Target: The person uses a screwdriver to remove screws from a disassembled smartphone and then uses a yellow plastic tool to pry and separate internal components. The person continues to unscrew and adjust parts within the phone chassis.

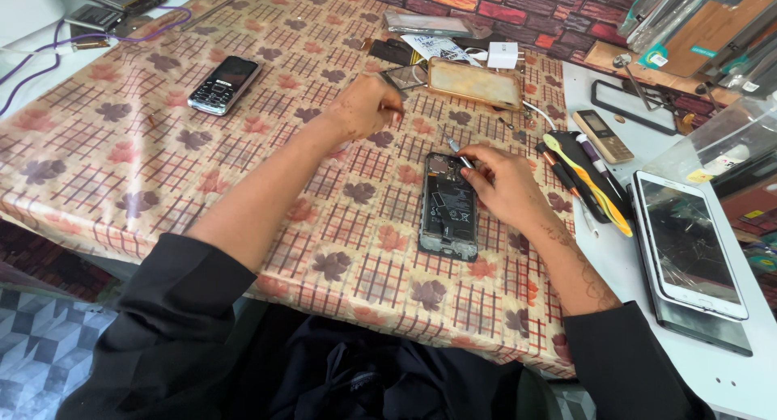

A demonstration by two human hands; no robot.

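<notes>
Head view: white charger box [503, 55] beyond opened phone [449, 208], right hand [506, 185].

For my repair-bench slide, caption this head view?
Right hand works a small tool into an opened phone; left hand rests on the patterned tablecloth.

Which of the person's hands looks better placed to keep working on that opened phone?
Probably the right hand: it rests on the opened phone, holding a small tool at its top. The left hand is away from it, farther up the table.
</notes>
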